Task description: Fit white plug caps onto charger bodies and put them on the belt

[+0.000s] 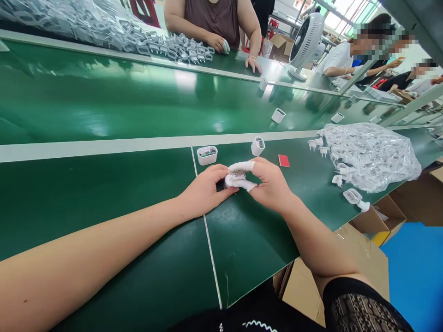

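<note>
From the head camera, your left hand [204, 189] and right hand [272, 184] meet on the green bench [104, 198], both pinching one small white plug part [235, 180]; white cots sheathe your right thumb and forefinger. Just beyond sits an open white shell [207, 155] with dark fittings inside, and a second shell [258, 145] stands upright. To your right, a crinkled clear plastic bag [372, 154] holds glossy white plug pieces, some spilled beside it. A flat red pad [284, 160] lies near.

we saw a white fan [306, 39] across the green belt [104, 97], a red card [284, 160], and a cardboard box [380, 221] beside it.
</note>
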A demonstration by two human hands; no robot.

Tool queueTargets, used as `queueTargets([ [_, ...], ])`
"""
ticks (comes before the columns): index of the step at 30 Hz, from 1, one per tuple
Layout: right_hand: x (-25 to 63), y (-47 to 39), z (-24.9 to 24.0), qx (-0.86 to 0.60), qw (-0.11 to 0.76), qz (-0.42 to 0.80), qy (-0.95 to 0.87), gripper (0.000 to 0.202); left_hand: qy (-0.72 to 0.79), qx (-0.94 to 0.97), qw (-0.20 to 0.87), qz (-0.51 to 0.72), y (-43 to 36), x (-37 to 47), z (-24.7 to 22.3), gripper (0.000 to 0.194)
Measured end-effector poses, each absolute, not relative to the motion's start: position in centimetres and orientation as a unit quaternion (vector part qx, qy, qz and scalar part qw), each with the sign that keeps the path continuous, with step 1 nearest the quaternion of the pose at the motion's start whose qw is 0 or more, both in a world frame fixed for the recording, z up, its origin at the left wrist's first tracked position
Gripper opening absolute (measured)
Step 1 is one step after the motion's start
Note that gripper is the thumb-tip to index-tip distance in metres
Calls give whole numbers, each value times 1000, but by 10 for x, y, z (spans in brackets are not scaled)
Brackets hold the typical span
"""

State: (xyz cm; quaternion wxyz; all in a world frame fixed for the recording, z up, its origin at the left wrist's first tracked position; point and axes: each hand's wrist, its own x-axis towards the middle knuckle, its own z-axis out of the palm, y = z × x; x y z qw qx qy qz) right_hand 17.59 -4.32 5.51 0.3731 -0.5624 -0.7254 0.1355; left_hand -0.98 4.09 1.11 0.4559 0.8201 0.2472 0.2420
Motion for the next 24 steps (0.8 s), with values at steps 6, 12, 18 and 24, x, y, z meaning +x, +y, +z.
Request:
queueTargets([
  [6,176,-41,44,-557,364,116,-738,26,243,816,470,232,41,-10,14,29],
  [12,174,-43,48,-540,393,61,-742,21,245,809,480,234,40,-10,15,29],
  [18,175,-41,47,-553,361,70,-748,21,243,812,475,235,41,-10,13,31],
  [24,174,-40,49,-555,335,52,-759,18,241,810,477,240,41,-9,13,35],
])
